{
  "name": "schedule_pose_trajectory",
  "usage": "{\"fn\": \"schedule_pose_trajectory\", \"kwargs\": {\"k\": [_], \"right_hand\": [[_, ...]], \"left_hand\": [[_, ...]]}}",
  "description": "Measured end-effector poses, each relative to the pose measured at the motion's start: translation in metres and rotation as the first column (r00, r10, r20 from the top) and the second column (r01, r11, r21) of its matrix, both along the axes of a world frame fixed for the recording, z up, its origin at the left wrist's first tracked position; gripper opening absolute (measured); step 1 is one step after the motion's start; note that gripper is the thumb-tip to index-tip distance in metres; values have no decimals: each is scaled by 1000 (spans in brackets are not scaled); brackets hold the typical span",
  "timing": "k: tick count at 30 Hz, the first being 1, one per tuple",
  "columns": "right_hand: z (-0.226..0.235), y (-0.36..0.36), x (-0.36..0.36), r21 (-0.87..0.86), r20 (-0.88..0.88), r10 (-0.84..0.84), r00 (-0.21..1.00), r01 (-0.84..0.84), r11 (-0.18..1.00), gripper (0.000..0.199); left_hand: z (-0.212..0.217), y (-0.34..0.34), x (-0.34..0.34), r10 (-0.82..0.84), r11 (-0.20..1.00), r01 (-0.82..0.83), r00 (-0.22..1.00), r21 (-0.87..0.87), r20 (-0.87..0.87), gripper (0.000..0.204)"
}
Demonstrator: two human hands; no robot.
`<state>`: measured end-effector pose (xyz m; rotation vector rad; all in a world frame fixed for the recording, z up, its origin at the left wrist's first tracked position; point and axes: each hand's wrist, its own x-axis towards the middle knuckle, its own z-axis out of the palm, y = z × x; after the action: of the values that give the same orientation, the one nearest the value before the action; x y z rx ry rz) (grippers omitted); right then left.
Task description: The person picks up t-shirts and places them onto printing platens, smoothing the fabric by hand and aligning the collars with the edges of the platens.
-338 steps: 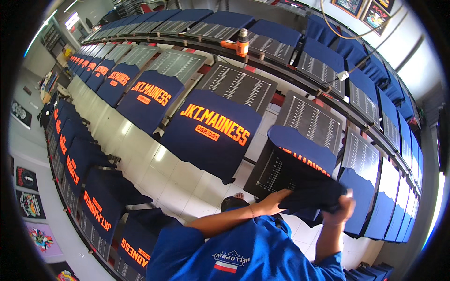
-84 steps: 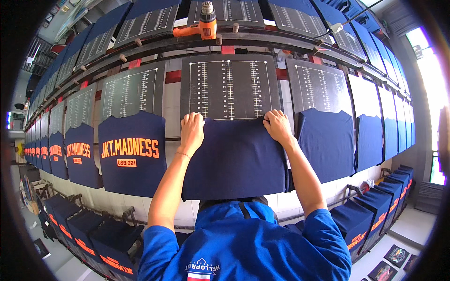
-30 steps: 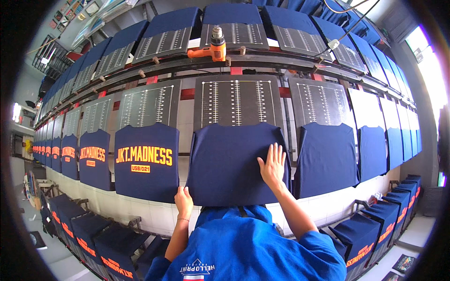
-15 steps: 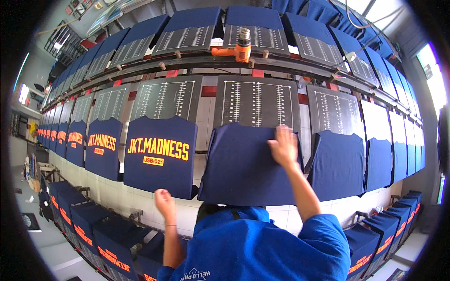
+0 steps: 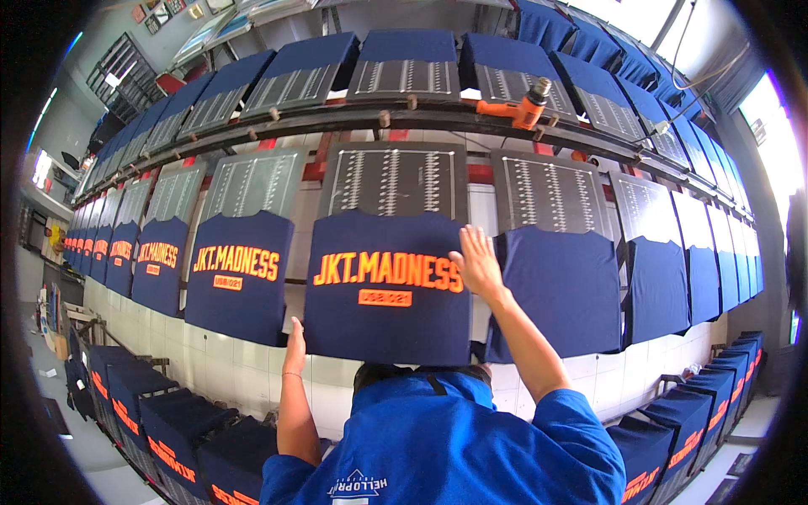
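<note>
Rails [image 5: 337,118] run behind dark boards [image 5: 396,181]. Over the near end of one lies the orange-printed navy shirt [image 5: 387,288], a plain navy shirt [image 5: 564,286] just to its right. An orange heat gun [image 5: 528,108] sits at the rails. The right hand [image 5: 478,259], flat and empty, overlaps the printed shirt's right edge; the left hand [image 5: 293,347] is edge-on near its left side, its opening impossible to tell.

The person wears a bright blue short-sleeved fabric shirt [image 5: 480,442], with white printed lettering and a small emblem [image 5: 357,476] near left. A thin dark bracelet [image 5: 292,375] circles the left wrist.
</note>
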<state>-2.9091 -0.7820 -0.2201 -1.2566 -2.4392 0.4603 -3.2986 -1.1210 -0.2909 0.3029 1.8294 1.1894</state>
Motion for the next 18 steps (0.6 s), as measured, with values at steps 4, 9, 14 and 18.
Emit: {"fn": "schedule_pose_trajectory", "kwargs": {"k": [4, 9, 14, 18], "right_hand": [[48, -122, -91, -148, -66, -2, 998, -8, 989, 50], [90, -279, -173, -740, -99, 386, 917, -327, 587, 34], [103, -227, -200, -566, -174, 218, 960, -279, 776, 28], [261, -85, -191, 270, -60, 156, 986, -135, 953, 39]], "left_hand": [[41, -51, 5, -341, 937, 347, 935, -51, 98, 64], [122, -59, 32, -383, 912, 359, 919, 196, 97, 32], [173, -2, 72, -120, 783, 353, 893, 512, -433, 29], [85, 49, 92, -485, 694, 696, 640, 183, -595, 39]]}}
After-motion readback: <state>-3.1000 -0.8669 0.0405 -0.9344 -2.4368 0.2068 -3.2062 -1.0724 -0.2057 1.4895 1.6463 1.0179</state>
